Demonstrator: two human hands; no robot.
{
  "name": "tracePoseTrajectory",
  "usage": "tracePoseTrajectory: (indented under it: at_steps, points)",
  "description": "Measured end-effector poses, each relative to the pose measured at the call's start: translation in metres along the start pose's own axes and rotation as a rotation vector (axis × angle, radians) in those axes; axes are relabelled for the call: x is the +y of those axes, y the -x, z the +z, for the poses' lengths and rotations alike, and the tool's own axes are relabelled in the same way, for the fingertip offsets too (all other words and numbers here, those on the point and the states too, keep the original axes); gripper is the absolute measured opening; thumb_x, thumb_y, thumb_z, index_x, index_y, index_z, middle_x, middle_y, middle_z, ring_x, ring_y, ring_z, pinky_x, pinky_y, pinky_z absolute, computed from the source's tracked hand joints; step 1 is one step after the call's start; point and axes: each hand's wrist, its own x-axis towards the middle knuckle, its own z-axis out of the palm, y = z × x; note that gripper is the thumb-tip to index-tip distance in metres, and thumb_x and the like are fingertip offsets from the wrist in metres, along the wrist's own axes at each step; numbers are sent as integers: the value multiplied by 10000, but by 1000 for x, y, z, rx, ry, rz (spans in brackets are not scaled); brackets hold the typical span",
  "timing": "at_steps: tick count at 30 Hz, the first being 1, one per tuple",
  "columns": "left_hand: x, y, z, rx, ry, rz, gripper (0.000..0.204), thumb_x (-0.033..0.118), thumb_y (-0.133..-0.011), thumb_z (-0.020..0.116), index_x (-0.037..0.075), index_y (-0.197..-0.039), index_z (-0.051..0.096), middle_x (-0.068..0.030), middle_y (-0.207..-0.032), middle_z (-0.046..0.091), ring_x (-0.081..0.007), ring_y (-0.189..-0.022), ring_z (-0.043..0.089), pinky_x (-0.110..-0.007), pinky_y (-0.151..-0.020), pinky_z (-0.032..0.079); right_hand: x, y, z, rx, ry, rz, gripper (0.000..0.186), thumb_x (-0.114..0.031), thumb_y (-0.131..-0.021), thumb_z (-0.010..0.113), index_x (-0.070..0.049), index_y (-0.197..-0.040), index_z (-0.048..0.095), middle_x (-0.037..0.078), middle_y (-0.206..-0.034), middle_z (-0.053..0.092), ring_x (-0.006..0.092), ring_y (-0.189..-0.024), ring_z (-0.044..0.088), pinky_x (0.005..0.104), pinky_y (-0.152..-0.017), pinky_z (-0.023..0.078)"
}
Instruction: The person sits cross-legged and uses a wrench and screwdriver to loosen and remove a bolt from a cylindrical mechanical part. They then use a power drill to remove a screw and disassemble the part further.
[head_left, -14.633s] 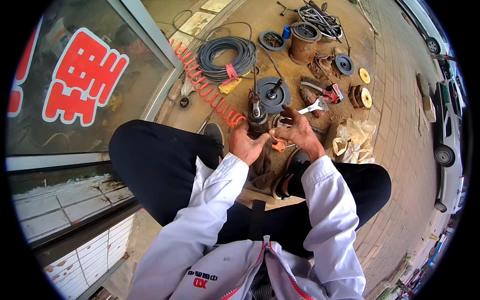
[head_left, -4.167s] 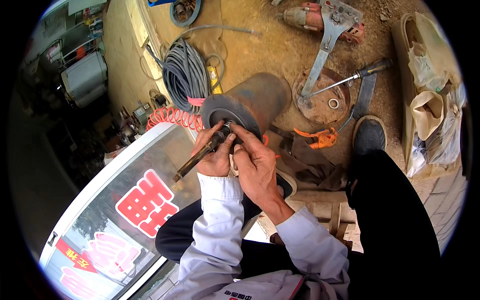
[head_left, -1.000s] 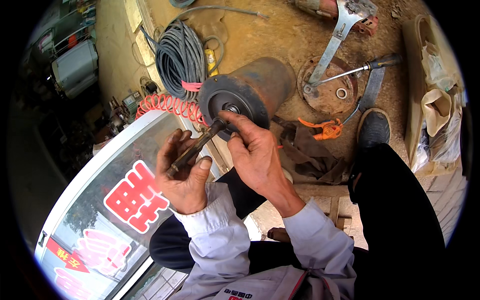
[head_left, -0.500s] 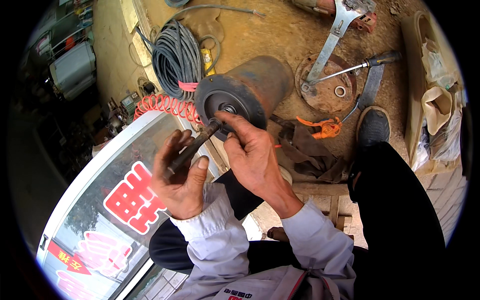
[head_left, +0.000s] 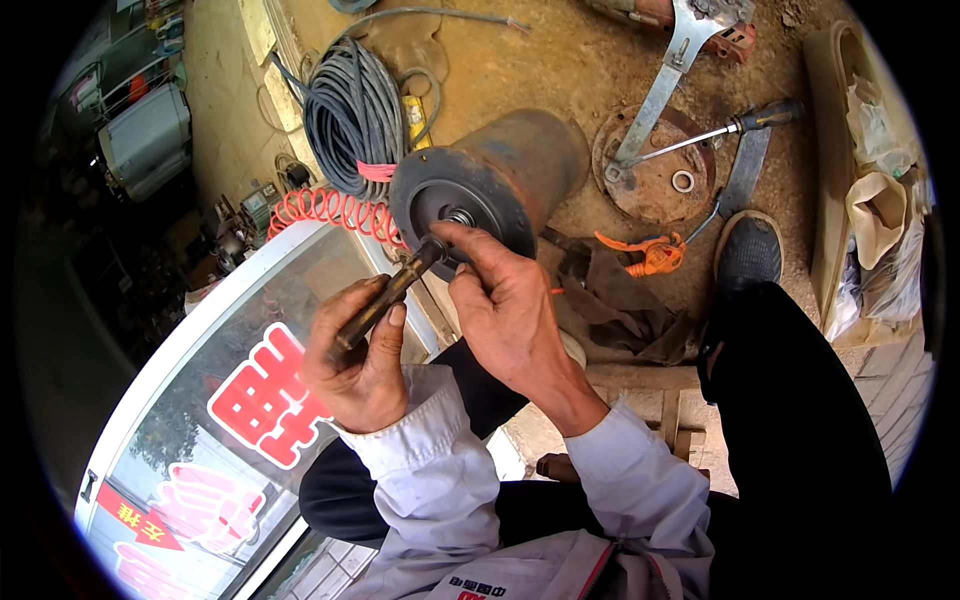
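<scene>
My left hand (head_left: 362, 362) pinches a dark, brownish metal shaft (head_left: 378, 312) between thumb and fingers, its rounded end pointing up and right. My right hand (head_left: 515, 320) has its index finger stretched to that end and touching it. The right thumb stands apart from the index finger; the other fingers are curled and partly hidden. Just beyond the fingertips lies a rusty metal cylinder (head_left: 530, 165) on its side, its round black end facing me. A coil spring (head_left: 460, 217) shows in the middle of that end.
A screwdriver (head_left: 715, 133) and a metal ring (head_left: 683, 181) rest on a rusty round plate (head_left: 640, 195). Nearby are an orange-handled tool (head_left: 655, 256) and a dark rag (head_left: 625, 310). Coiled black cable (head_left: 350, 115), a red spiral hose (head_left: 330, 212) and a glass panel (head_left: 240, 400) are left.
My left fingers have closed more firmly round the shaft, which has turned and shows a brighter, brownish side. My right hand has hardly moved.
</scene>
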Motion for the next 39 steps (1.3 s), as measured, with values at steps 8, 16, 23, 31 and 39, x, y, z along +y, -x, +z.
tracePoseTrajectory:
  at_steps: [8,16,23,31,39]
  points:
    - [12,0,4,89,67,-238,251,0,-827,813,-68,-1039,697,-176,-1057,701,-195,-947,663,-300,-837,528,-3,-1,-1,-19,20,60,408,-1,-889,507,33,-1275,636,254,-1010,714,240,-756,707,350,-700,536]
    - [6,0,1,7,-25,13,264,-14,-832,801,-59,-1066,689,-159,-1028,698,-181,-938,655,-290,-849,516,0,0,0,3,4,28,406,-6,-891,506,32,-1273,637,244,-943,709,213,-708,680,352,-675,525]
    - [15,-2,5,78,17,-254,292,30,-834,821,-60,-1078,687,-125,-1028,701,-166,-903,654,-287,-825,525,-4,0,-2,-17,-9,63,404,-5,-895,505,39,-1277,629,251,-964,709,242,-724,696,360,-694,534]
    - [5,0,1,-18,14,-14,298,-65,-835,766,-61,-1118,674,-166,-1101,692,-193,-958,666,-315,-897,531,2,-1,0,-1,-9,-15,400,4,-892,505,56,-1269,626,254,-1003,715,251,-767,707,343,-724,542]
    - [-45,0,30,-56,130,-118,537,-81,-804,763,-51,-1308,580,-163,-1253,638,-218,-1171,606,-340,-1016,489,-30,-9,-20,27,-393,211,324,21,-932,500,92,-1223,623,42,-779,659,35,-696,547,223,-611,455]
